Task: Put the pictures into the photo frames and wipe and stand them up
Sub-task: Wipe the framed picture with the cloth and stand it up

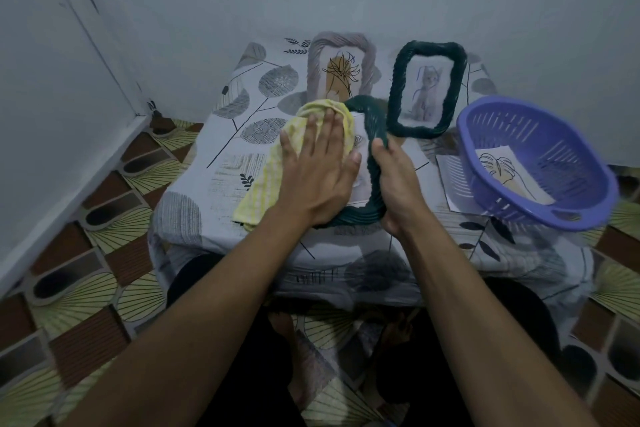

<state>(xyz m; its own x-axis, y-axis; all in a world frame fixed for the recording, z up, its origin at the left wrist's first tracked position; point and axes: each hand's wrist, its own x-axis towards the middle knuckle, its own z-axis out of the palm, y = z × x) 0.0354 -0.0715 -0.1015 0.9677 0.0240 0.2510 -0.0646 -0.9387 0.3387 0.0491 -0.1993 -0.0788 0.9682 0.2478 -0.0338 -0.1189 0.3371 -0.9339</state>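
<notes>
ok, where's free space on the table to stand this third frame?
Left side: bare tablecloth beside the yellow cloth and grey frame. Also the near strip below the held frame. Crowded: green frame at back, purple basket at right.

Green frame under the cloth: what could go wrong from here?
1. The left hand presses the yellow cloth flat on the held frame, whose far corner sits right by the standing green frame; a long stroke may topple it.
2. The purple basket looks tilted at the right edge of the table, near the right hand; a bump could spill its picture.
</notes>
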